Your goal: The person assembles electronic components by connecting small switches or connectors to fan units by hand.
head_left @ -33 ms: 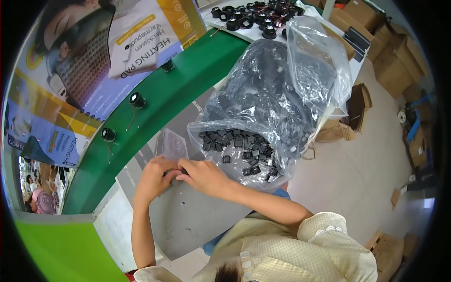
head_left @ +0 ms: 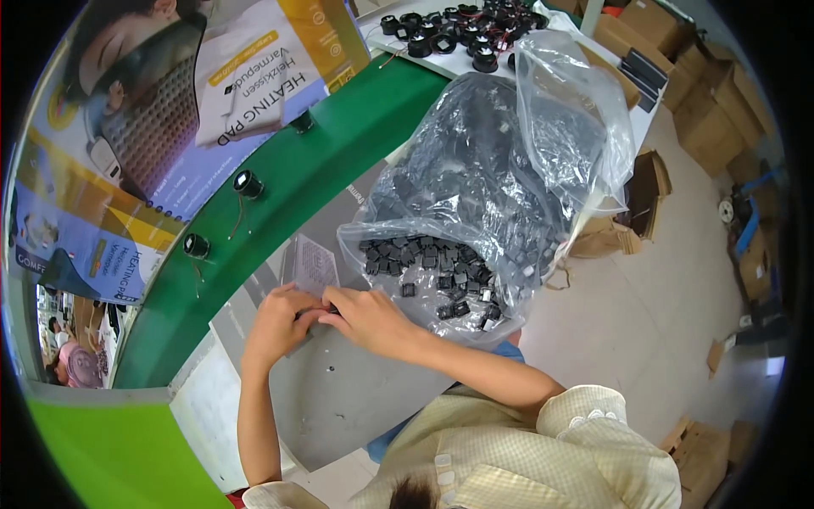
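Note:
My left hand [head_left: 280,322] and my right hand [head_left: 366,321] meet above the grey work surface [head_left: 331,411], their fingertips pinched together. A small dark piece [head_left: 331,310] shows between the fingers, mostly covered, and I cannot make out its kind. Just beyond my fingers stands a small clear plastic container [head_left: 312,261]. To the right of my right hand, a large clear plastic bag [head_left: 500,161] lies with its mouth toward me. Many small black plastic parts [head_left: 407,254] are heaped inside that mouth.
Beyond my hands curves a green belt [head_left: 339,131] carrying small black round parts [head_left: 248,184] with thin wires. A large printed box [head_left: 170,110] stands at its far left. More wired black parts [head_left: 458,34] crowd a white table. Cardboard boxes [head_left: 712,110] are stacked at the right.

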Tool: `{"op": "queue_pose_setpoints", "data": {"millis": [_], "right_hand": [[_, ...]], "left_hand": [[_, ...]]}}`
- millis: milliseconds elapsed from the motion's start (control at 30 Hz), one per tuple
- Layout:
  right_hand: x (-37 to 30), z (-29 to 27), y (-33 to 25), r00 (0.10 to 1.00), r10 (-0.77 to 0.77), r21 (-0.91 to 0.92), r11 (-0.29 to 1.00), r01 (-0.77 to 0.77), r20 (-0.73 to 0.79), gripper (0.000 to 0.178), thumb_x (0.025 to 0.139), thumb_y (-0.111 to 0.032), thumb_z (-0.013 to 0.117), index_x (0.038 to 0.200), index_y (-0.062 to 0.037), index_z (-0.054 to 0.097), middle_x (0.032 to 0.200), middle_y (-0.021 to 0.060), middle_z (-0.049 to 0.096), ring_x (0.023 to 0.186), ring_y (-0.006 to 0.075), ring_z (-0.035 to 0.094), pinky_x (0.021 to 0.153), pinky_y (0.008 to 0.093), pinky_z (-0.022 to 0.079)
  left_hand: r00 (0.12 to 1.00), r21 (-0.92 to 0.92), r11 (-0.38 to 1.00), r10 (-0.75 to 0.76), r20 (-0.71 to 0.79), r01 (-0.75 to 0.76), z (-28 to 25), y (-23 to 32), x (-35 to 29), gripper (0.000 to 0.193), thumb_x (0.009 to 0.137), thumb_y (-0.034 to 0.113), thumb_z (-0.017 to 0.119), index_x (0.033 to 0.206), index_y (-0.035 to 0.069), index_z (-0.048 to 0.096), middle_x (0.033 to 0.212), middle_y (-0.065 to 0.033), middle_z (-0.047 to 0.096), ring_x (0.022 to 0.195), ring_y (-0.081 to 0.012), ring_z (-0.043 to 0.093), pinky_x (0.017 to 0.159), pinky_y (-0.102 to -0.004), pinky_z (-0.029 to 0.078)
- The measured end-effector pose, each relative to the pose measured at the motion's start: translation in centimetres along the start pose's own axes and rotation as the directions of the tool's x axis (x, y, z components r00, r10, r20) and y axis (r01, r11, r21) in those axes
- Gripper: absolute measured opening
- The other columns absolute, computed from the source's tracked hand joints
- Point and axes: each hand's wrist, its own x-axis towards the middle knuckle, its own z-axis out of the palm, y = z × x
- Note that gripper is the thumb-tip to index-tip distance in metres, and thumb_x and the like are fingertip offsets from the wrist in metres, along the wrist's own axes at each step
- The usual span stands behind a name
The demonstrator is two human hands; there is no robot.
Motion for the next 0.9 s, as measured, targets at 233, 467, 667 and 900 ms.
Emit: {"op": "queue_pose_setpoints", "data": {"millis": [233,467,667,900], "right_hand": [[-0.2,0.0,-0.1,0.989,0.029,0.233,0.972,0.006,-0.145,0.014,0.092,-0.011,0.066,0.099,-0.0005,0.062,0.092,0.0195,0.069,0.075,0.0388,0.067,0.066,0.0441,0.052],[0.5,-0.1,-0.8,0.988,0.059,0.218,0.976,-0.027,-0.141,0.012,0.090,-0.010,0.067,0.097,-0.0010,0.064,0.090,0.0198,0.068,0.076,0.0363,0.067,0.066,0.0431,0.052],[2.0,0.2,-0.6,0.955,0.098,0.179,0.983,-0.048,-0.280,0.013,0.089,-0.011,0.069,0.096,-0.0015,0.065,0.087,0.0174,0.067,0.075,0.0353,0.067,0.068,0.0410,0.053],[1.9,0.9,-0.1,0.965,0.125,0.206,0.975,-0.077,-0.231,0.019,0.090,-0.019,0.070,0.093,-0.0004,0.068,0.080,0.0150,0.070,0.066,0.0303,0.067,0.062,0.0393,0.052]], "left_hand": [[0.996,0.058,0.997,0.054,-0.068,-0.050,0.2,0.5,-0.8,0.010,0.080,0.013,0.077,0.088,0.006,0.077,0.088,-0.0066,0.076,0.084,-0.0244,0.070,0.114,-0.0490,0.036],[0.991,-0.016,1.000,-0.012,-0.130,0.010,-0.4,1.4,-0.6,0.006,0.082,0.009,0.074,0.087,0.007,0.078,0.085,-0.0079,0.076,0.075,-0.0245,0.070,0.112,-0.0484,0.038],[0.993,0.002,0.999,-0.050,-0.110,0.050,-0.4,0.9,0.6,0.006,0.084,0.010,0.073,0.086,0.007,0.078,0.076,-0.0071,0.074,0.059,-0.0252,0.066,0.108,-0.0481,0.043],[0.995,0.036,0.999,-0.037,-0.087,0.041,-0.7,0.0,-0.1,0.006,0.084,0.010,0.073,0.085,0.008,0.078,0.076,-0.0071,0.074,0.066,-0.0236,0.068,0.116,-0.0497,0.036]]}}
